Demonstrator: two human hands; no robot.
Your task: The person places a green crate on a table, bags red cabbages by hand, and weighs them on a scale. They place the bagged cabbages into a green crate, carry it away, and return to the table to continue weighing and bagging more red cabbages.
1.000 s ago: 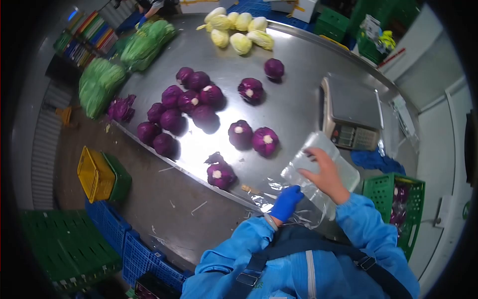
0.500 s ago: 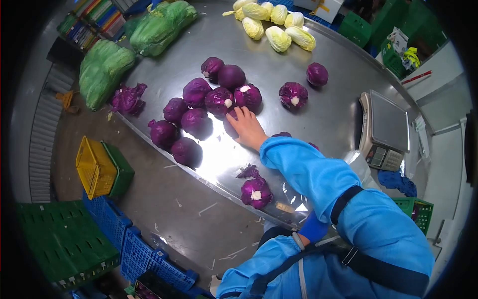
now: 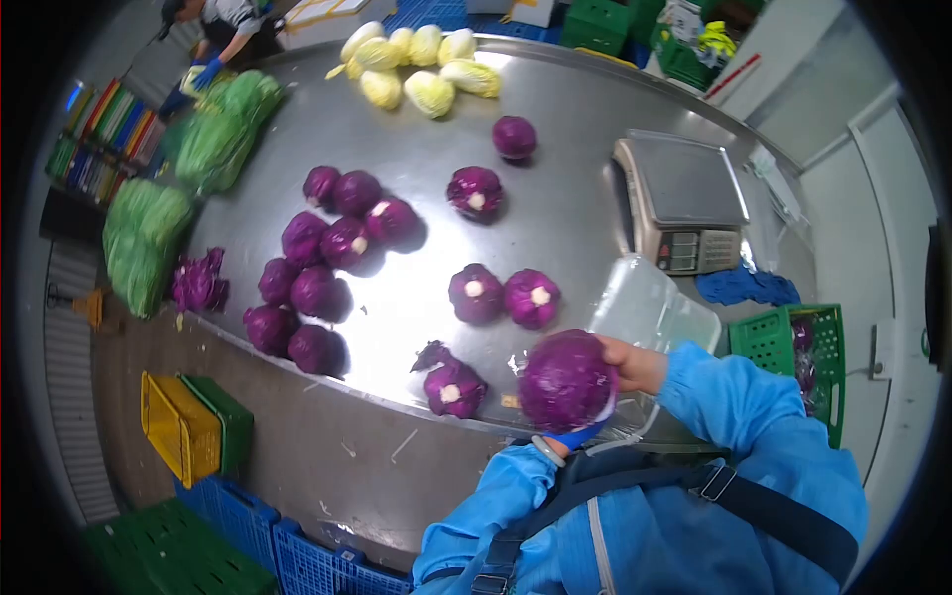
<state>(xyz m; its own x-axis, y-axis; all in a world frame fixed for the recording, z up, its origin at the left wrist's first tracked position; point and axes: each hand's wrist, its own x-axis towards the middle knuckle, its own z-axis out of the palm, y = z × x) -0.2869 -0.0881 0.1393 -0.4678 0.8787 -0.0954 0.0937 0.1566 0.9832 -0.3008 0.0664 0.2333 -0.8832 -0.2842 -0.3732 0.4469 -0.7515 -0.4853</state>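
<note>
In the head view, the person holds a large purple cabbage [image 3: 565, 381] above the near edge of the metal worktop [image 3: 565, 218], in front of the blue jacket. The right hand [image 3: 637, 366] has its fingers grasping the cabbage at its right side, some of them hidden behind it. The left hand [image 3: 580, 434], in a blue glove, is just under the cabbage and mostly covered by it, so the state of its fingers cannot be told. Clear plastic bags [image 3: 645, 290] lie flat just beyond the right hand, with more clear film close to the gloved hand. Beyond the bags stands a weighing scale [image 3: 689, 183], with a crumpled blue cloth [image 3: 749, 287] near its lower corner. At the right, a green crate [image 3: 759, 340] contains purple heads in clear wrap. To the left of the held cabbage, one purple head with a torn leaf [image 3: 454, 388] lies near the worktop's edge, and a pair of heads [image 3: 476, 294] sits side by side farther in. A cluster of purple heads [image 3: 345, 242] spreads farther left, and two single heads [image 3: 475, 192] lie toward the back. Pale yellow-green cabbages [image 3: 429, 93] are grouped at the far edge. Loose purple leaves [image 3: 201, 282] lie at the left beside green net sacks [image 3: 146, 243], and another person [image 3: 233, 28] in blue gloves is behind them.
</note>
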